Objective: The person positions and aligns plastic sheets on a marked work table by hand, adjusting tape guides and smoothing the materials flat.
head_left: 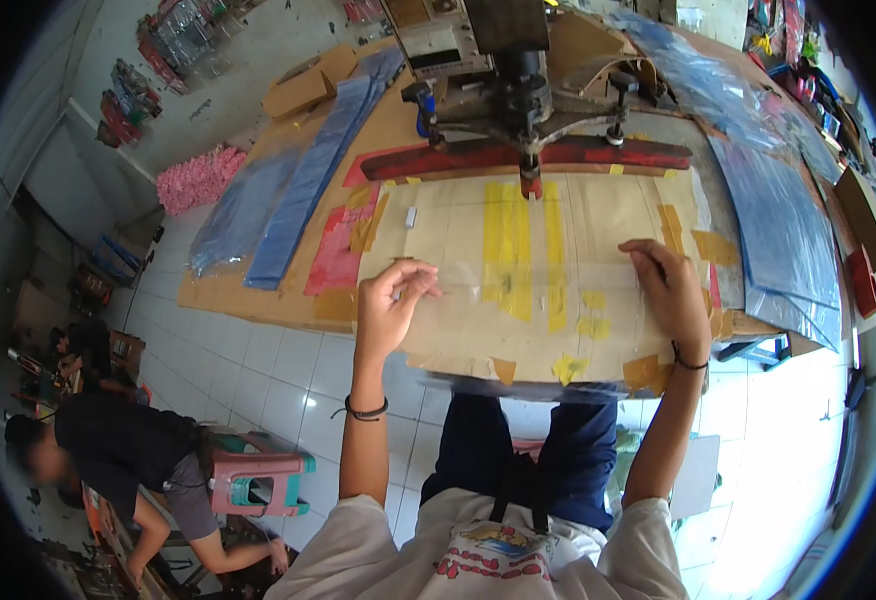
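A thin clear plastic sheet stretches between my two hands over a cream, tape-patched work board. My left hand is closed in a pinch at the sheet's left end. At the right end, my right hand has its thumb and fingers curled together on the sheet. The exact grip points are hard to see because the plastic is so transparent. Just beyond the sheet, a press with a long red-and-black bar hangs over the board's far edge. Yellow tape strips run down the board's middle.
Blue plastic sheets lie in a left stack and a right stack. A cardboard box sits at the table's far left. To my lower left, a person bends near a pink-and-green stool.
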Action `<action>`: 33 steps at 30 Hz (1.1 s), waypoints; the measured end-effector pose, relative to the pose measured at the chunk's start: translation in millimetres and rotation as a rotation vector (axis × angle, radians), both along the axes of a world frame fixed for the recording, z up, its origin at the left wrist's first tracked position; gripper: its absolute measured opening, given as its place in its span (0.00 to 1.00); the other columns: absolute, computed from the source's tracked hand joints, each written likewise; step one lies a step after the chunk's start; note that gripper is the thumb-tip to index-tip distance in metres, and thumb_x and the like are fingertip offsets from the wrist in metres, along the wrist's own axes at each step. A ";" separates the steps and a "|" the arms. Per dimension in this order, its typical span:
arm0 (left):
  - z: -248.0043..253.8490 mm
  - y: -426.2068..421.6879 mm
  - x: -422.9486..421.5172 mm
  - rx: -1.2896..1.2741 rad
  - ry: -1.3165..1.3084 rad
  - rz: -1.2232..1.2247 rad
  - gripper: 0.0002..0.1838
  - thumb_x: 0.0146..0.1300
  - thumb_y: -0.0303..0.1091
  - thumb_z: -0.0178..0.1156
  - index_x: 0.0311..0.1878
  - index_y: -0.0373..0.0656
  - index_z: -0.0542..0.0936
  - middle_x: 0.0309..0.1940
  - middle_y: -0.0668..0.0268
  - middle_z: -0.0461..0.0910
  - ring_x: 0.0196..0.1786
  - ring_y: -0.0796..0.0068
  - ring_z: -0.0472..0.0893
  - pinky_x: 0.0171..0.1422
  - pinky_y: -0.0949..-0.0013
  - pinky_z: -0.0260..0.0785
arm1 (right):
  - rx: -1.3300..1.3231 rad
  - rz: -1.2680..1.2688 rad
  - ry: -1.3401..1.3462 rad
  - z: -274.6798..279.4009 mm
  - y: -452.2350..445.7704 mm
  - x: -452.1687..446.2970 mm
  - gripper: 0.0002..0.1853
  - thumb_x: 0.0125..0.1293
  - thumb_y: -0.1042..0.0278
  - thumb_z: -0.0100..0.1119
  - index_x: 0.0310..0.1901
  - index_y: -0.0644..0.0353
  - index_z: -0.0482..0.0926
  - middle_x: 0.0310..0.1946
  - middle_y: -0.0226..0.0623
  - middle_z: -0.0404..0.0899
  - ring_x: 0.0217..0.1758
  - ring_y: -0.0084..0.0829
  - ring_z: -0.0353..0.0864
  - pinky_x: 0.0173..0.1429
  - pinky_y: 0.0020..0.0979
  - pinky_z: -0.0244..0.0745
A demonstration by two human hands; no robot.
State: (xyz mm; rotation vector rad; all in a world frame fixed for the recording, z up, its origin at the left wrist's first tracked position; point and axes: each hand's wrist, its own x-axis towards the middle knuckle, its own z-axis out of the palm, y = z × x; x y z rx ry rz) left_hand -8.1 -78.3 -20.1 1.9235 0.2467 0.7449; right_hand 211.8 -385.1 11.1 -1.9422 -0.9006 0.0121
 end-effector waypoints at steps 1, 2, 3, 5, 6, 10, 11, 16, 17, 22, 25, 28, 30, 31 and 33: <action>1.9 -0.6 -0.4 0.006 -0.004 0.002 0.07 0.74 0.27 0.63 0.49 0.33 0.82 0.35 0.64 0.85 0.39 0.75 0.86 0.47 0.73 0.78 | -0.016 -0.018 0.028 2.6 0.4 -0.8 0.10 0.73 0.72 0.57 0.49 0.66 0.85 0.33 0.45 0.85 0.32 0.33 0.81 0.43 0.32 0.76; 2.3 -1.9 0.2 0.011 -0.042 0.011 0.08 0.76 0.29 0.61 0.49 0.33 0.81 0.34 0.64 0.85 0.37 0.74 0.86 0.46 0.72 0.77 | 0.007 -0.007 0.031 1.3 0.5 0.8 0.10 0.73 0.71 0.60 0.50 0.65 0.85 0.30 0.41 0.82 0.29 0.28 0.76 0.40 0.31 0.74; 1.6 -2.0 0.3 -0.018 -0.066 0.017 0.08 0.76 0.30 0.60 0.48 0.33 0.81 0.33 0.63 0.85 0.36 0.74 0.86 0.45 0.72 0.77 | -0.009 0.027 0.007 -1.0 0.4 3.2 0.10 0.72 0.71 0.61 0.50 0.65 0.85 0.29 0.39 0.82 0.29 0.27 0.76 0.39 0.31 0.73; 0.3 -0.7 -1.6 -0.071 -0.109 0.026 0.09 0.77 0.32 0.60 0.47 0.34 0.81 0.31 0.63 0.85 0.33 0.73 0.86 0.43 0.71 0.77 | -0.038 0.093 -0.037 -6.1 1.1 5.3 0.10 0.70 0.70 0.64 0.50 0.64 0.85 0.28 0.37 0.81 0.28 0.25 0.76 0.38 0.29 0.72; 1.6 0.2 -1.8 -0.073 -0.136 0.030 0.09 0.77 0.32 0.60 0.47 0.33 0.81 0.30 0.62 0.84 0.32 0.73 0.86 0.41 0.71 0.77 | -0.047 0.095 -0.022 -4.4 1.2 4.3 0.11 0.69 0.70 0.65 0.50 0.63 0.85 0.27 0.35 0.81 0.28 0.24 0.75 0.37 0.29 0.72; 1.9 1.3 -4.0 -0.111 -0.205 0.046 0.10 0.78 0.32 0.59 0.48 0.33 0.80 0.27 0.62 0.83 0.29 0.72 0.85 0.37 0.71 0.78 | -0.012 0.090 0.031 -1.0 -1.0 1.0 0.12 0.68 0.70 0.67 0.51 0.62 0.84 0.27 0.33 0.82 0.26 0.23 0.74 0.35 0.28 0.71; 0.6 2.3 -3.6 -0.123 -0.213 0.045 0.10 0.78 0.32 0.58 0.48 0.33 0.80 0.27 0.62 0.83 0.29 0.72 0.85 0.36 0.70 0.78 | 0.019 0.082 0.041 -3.1 -1.7 1.1 0.12 0.68 0.71 0.67 0.51 0.62 0.84 0.27 0.33 0.82 0.25 0.23 0.75 0.35 0.28 0.71; -0.6 6.9 -4.2 -0.219 -0.270 0.079 0.10 0.80 0.35 0.55 0.48 0.36 0.78 0.25 0.63 0.81 0.26 0.70 0.84 0.33 0.68 0.78 | 0.026 0.088 0.009 -8.2 -1.9 4.0 0.12 0.69 0.72 0.65 0.52 0.63 0.84 0.28 0.36 0.84 0.28 0.24 0.79 0.37 0.28 0.74; -1.2 7.1 -4.2 -0.241 -0.283 0.097 0.10 0.80 0.36 0.55 0.48 0.38 0.77 0.24 0.63 0.80 0.25 0.70 0.83 0.32 0.67 0.77 | 0.033 0.091 0.008 -8.6 -1.6 5.9 0.11 0.69 0.72 0.64 0.52 0.63 0.84 0.29 0.36 0.85 0.29 0.25 0.80 0.38 0.29 0.75; 0.7 3.3 -4.1 -0.216 -0.285 0.099 0.10 0.80 0.37 0.55 0.48 0.38 0.77 0.24 0.64 0.79 0.24 0.71 0.81 0.31 0.67 0.77 | 0.010 0.077 -0.017 -5.0 -2.6 3.1 0.11 0.70 0.72 0.63 0.52 0.63 0.84 0.32 0.39 0.86 0.30 0.29 0.83 0.40 0.31 0.76; -0.4 5.2 -3.7 -0.211 -0.279 0.091 0.11 0.80 0.38 0.56 0.49 0.38 0.77 0.24 0.65 0.79 0.24 0.72 0.81 0.31 0.67 0.78 | -0.011 0.063 -0.043 -4.0 -2.9 4.7 0.12 0.69 0.71 0.63 0.52 0.63 0.84 0.37 0.41 0.87 0.34 0.32 0.84 0.43 0.33 0.77; 0.8 3.2 -5.8 -0.210 -0.253 0.104 0.12 0.80 0.38 0.56 0.48 0.38 0.77 0.24 0.65 0.79 0.24 0.72 0.81 0.32 0.67 0.78 | -0.032 0.085 -0.130 -3.9 -1.8 5.2 0.11 0.69 0.71 0.64 0.51 0.60 0.86 0.44 0.41 0.87 0.43 0.37 0.84 0.49 0.35 0.78; 1.6 2.3 -2.8 -0.200 -0.251 0.109 0.12 0.80 0.38 0.56 0.48 0.37 0.78 0.24 0.64 0.79 0.25 0.72 0.81 0.32 0.67 0.79 | -0.038 0.115 -0.222 -2.9 -3.4 9.2 0.11 0.68 0.71 0.64 0.50 0.58 0.87 0.49 0.39 0.87 0.50 0.39 0.83 0.54 0.37 0.77; 2.3 1.4 -1.6 -0.193 -0.247 0.097 0.12 0.80 0.37 0.55 0.47 0.37 0.78 0.25 0.64 0.79 0.25 0.72 0.82 0.33 0.67 0.80 | -0.033 0.138 -0.265 -6.6 -2.2 10.9 0.11 0.67 0.71 0.65 0.50 0.56 0.88 0.51 0.38 0.87 0.52 0.40 0.82 0.57 0.38 0.77; 3.6 0.6 -4.2 -0.173 -0.227 0.083 0.12 0.80 0.37 0.55 0.46 0.36 0.78 0.26 0.63 0.80 0.27 0.71 0.83 0.34 0.66 0.81 | -0.035 0.161 -0.327 -11.1 -0.9 11.5 0.10 0.66 0.70 0.66 0.48 0.54 0.89 0.54 0.35 0.86 0.56 0.41 0.80 0.62 0.39 0.76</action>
